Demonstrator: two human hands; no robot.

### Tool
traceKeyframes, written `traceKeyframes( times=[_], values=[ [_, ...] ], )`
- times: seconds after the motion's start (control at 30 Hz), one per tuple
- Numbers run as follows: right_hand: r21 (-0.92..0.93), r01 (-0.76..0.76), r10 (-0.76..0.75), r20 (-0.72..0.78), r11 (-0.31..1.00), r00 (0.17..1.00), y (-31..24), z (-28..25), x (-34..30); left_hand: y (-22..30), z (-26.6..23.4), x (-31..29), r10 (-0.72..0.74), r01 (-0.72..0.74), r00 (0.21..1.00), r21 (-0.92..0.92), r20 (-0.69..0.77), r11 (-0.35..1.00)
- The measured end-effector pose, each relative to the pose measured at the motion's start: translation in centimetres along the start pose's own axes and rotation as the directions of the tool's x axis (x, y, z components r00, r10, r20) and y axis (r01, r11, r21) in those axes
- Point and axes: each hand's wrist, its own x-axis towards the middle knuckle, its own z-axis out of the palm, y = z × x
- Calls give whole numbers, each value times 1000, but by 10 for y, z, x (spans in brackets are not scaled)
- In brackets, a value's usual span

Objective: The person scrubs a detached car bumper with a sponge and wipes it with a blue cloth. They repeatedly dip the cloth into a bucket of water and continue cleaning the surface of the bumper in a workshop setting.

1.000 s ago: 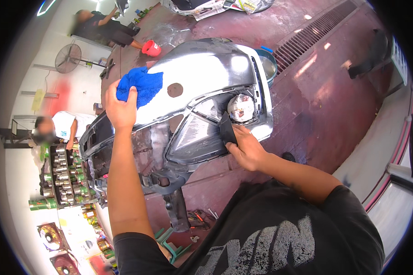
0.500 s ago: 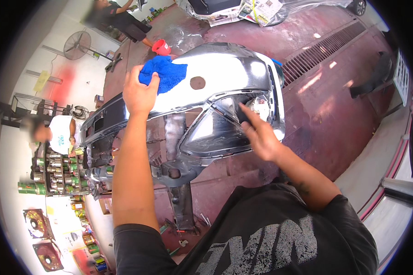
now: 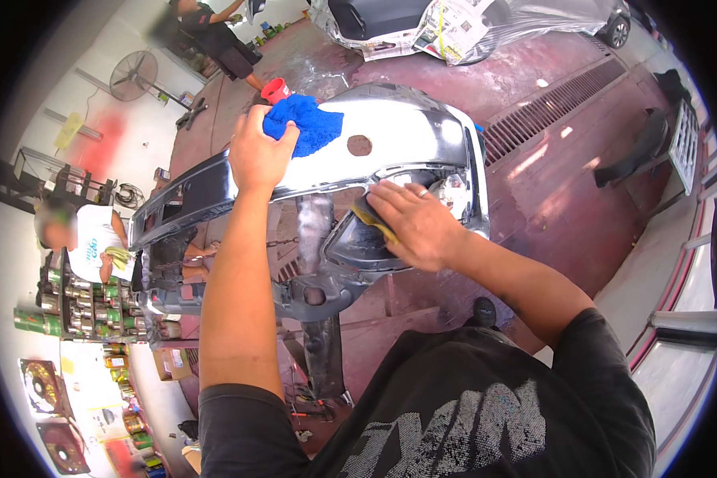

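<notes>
Clutching blue cloth [image 3: 315,130] w/ L hand [image 3: 260,155] atop bumper [image 3: 406,131]; holding yellow-dark sheet [image 3: 370,219] w/ R hand [image 3: 418,227] at bumper's recess edge. Prob. soft cloth; thin, bendy sheet; slick, fairly flexy bumper, best held by rim.

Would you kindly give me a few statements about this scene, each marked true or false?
1. The left hand holds a blue cloth. True.
2. The right hand is on the blue cloth too. False: a thin, yellowish sheet shows under its fingers.
3. The car bumper has a round hole to the right of the blue cloth. True.
4. The bucket beyond the blue cloth is white. False: it is red.
5. In the picture, the fan is left of the bucket. True.
</notes>
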Motion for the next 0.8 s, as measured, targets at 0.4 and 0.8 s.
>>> traceKeyframes(
  times=[0.4, 0.8],
  values=[
    [-3, -150, 150, 55, 989, 987, -39, 27, -22, 0, -4, -1, 4, -4, 1000, 16, 10, 1000],
    [74, -38, 37, 22, 997, 999, -74, 41, -16, -5, -2, -3, -6, 6, 1000, 16, 7, 1000]
  ],
)
